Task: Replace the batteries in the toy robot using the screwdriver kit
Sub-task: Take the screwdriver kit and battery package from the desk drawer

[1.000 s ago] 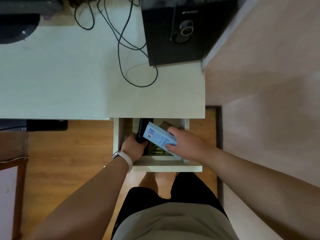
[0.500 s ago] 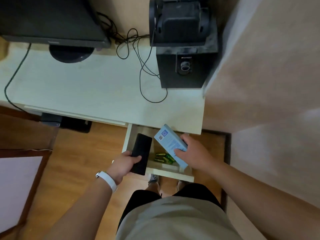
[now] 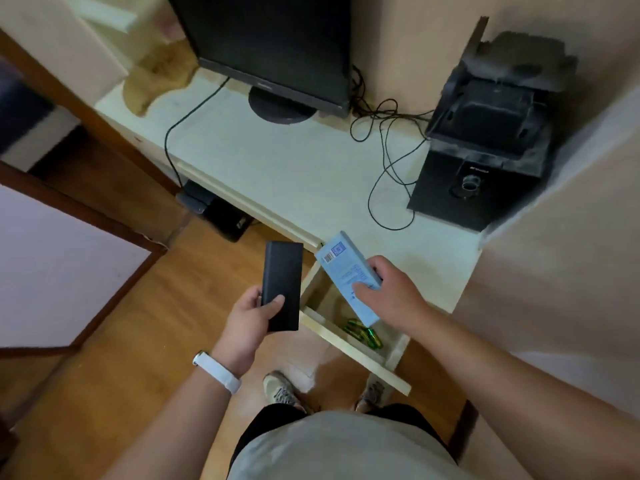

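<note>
Pale, cream-coloured counter (image 3: 284,174) runs along a beige wall above a wooden plank floor (image 3: 156,323). At the counter's far edge stands a black flat-screen monitor (image 3: 270,46) on a round foot. A black box-shaped speaker (image 3: 485,174) sits at the far right corner, and thin black cables (image 3: 384,168) loop across the surface between them.

Under the counter's near right edge a shallow pale wooden drawer (image 3: 360,356) stands pulled out. A few green cylindrical batteries (image 3: 363,336) lie loose inside it, close to its front wall.

The left hand (image 3: 247,318), with a white band (image 3: 218,372) on the wrist, grips the lower end of a flat black rectangular case (image 3: 282,282). The thumb lies across its face. The case is held nearly upright over the floor, just left of the drawer.

The right hand (image 3: 393,294) grasps a slim light-blue cardboard box (image 3: 341,263) with printed labels, fingers curled round its edge and thumb on top. The box is tilted above the drawer, its far end reaching over the counter's near edge and its near end above the batteries.

Two worn pale shoes (image 3: 280,389) stand on the floor below the drawer.
</note>
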